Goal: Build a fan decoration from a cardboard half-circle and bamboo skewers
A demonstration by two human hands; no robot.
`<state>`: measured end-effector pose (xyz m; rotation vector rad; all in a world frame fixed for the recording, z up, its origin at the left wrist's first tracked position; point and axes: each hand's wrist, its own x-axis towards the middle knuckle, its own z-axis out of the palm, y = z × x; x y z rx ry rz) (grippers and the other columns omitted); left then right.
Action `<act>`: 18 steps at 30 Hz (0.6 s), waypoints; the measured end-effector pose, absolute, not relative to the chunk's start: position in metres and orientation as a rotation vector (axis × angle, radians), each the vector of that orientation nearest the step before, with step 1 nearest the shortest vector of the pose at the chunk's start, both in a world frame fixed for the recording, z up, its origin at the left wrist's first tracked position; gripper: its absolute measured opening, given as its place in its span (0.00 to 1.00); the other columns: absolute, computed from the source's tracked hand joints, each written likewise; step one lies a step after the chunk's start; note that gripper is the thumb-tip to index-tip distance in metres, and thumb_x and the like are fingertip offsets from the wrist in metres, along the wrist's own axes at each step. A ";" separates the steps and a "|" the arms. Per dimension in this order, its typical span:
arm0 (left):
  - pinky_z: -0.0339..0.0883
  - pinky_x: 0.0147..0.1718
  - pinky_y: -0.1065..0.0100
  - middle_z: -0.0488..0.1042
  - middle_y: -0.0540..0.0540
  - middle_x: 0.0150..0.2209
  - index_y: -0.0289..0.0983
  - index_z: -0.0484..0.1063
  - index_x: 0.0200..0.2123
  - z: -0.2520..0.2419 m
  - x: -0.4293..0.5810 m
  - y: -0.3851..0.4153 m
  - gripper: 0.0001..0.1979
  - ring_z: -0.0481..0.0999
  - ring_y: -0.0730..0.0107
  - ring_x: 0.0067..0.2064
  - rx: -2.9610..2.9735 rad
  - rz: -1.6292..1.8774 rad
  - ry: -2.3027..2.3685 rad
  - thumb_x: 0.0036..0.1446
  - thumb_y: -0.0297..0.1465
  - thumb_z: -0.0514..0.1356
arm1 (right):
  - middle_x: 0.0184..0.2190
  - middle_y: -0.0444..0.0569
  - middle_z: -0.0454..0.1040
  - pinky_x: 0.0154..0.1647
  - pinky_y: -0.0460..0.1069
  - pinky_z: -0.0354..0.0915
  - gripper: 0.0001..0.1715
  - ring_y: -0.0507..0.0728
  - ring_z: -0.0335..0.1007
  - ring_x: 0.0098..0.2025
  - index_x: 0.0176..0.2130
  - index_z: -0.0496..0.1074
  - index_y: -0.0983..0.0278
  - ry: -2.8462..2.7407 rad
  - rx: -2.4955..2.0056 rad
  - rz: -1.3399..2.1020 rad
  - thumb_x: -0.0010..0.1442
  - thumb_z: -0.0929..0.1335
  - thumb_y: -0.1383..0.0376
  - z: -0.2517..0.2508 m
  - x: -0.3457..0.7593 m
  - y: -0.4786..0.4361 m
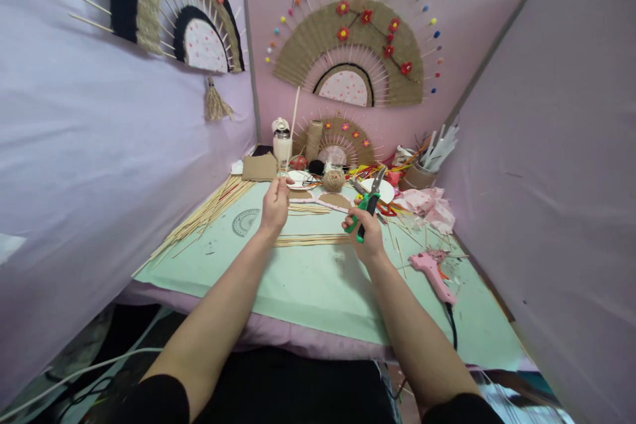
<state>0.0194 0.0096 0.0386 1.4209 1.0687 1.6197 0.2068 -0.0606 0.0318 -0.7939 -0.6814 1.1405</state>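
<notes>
Above the table, my left hand [275,204] is closed around the lower end of a thin pale stick [295,118] that points upward. My right hand [366,230] grips a pair of hand snips [370,204] with green and black handles, their metal jaws pointing up and away from me. Stick and snips are well apart. Beyond my hands lie half-round cardboard pieces [334,201] with pale edging. Between my wrists, a row of thin wooden sticks [313,240] runs across the green tabletop [308,285].
Many long sticks [199,215] line the left edge. A pink glue gun [433,273] with a black cord lies at right. Behind are a twine ball [334,180], a white bottle [282,146] and pink cloth [430,207]. Decorated fans [298,53] hang on the walls.
</notes>
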 end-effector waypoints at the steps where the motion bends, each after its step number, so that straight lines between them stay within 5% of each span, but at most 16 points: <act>1: 0.51 0.23 0.72 0.57 0.54 0.22 0.38 0.68 0.35 0.036 0.024 0.012 0.17 0.55 0.74 0.23 1.356 1.620 0.945 0.66 0.43 0.48 | 0.24 0.36 0.61 0.26 0.46 0.59 0.25 0.48 0.57 0.23 0.38 0.63 0.58 -0.678 -0.794 1.147 0.41 0.74 0.61 0.031 0.207 -0.060; 7: 0.62 0.30 0.75 0.64 0.54 0.23 0.38 0.67 0.35 0.016 0.036 0.014 0.09 0.65 0.78 0.27 1.182 1.551 0.685 0.61 0.38 0.58 | 0.24 0.35 0.62 0.26 0.46 0.59 0.26 0.47 0.58 0.23 0.40 0.64 0.58 -0.672 -0.807 1.168 0.41 0.74 0.61 0.029 0.207 -0.059; 12: 0.69 0.46 0.63 0.76 0.49 0.33 0.38 0.65 0.37 0.008 0.038 0.010 0.15 0.76 0.71 0.38 1.234 1.301 0.707 0.55 0.41 0.63 | 0.25 0.36 0.63 0.26 0.46 0.59 0.26 0.48 0.58 0.23 0.40 0.64 0.58 -0.692 -0.840 1.170 0.41 0.74 0.60 0.027 0.207 -0.058; 18: 0.69 0.40 0.66 0.74 0.49 0.29 0.36 0.69 0.31 0.001 0.041 0.012 0.11 0.73 0.71 0.34 1.379 1.200 0.852 0.50 0.38 0.63 | 0.25 0.36 0.64 0.26 0.47 0.60 0.26 0.48 0.58 0.23 0.40 0.64 0.58 -0.699 -0.841 1.179 0.41 0.74 0.60 0.026 0.207 -0.057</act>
